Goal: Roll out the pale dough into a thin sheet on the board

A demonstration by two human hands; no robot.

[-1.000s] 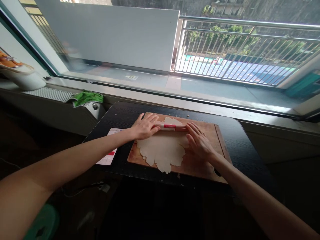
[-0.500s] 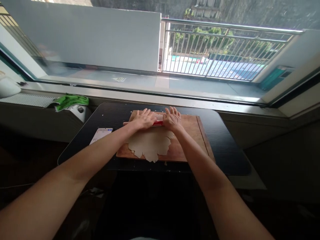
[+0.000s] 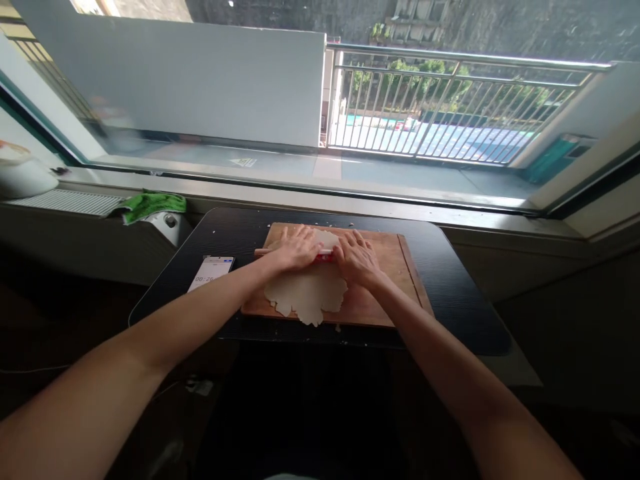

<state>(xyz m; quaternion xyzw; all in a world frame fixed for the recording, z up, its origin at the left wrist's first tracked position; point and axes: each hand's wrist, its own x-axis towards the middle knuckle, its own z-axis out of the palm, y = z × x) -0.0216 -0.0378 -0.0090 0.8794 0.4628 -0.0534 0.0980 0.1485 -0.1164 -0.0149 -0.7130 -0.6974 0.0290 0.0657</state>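
A thin sheet of pale dough (image 3: 306,291) with ragged edges lies on a wooden board (image 3: 370,308), part of it hanging near the board's front edge. Across the dough lies a rolling pin (image 3: 326,256) with a red label in its middle. My left hand (image 3: 299,247) lies on the pin's left part, fingers stretched forward. On its right part rests my right hand (image 3: 357,256), its fingers also stretched out over the pin. Both palms press on the pin, and their undersides are hidden.
The board sits on a black table (image 3: 460,293). A phone (image 3: 212,270) showing a timer lies left of the board. A green cloth (image 3: 153,205) hangs on a white heater beyond the table's left side. Behind the table runs a window sill (image 3: 390,212).
Both hands and the pin have shifted slightly towards me over the dough. The right hand's fingers now point more to the left. The whole view has moved a little.
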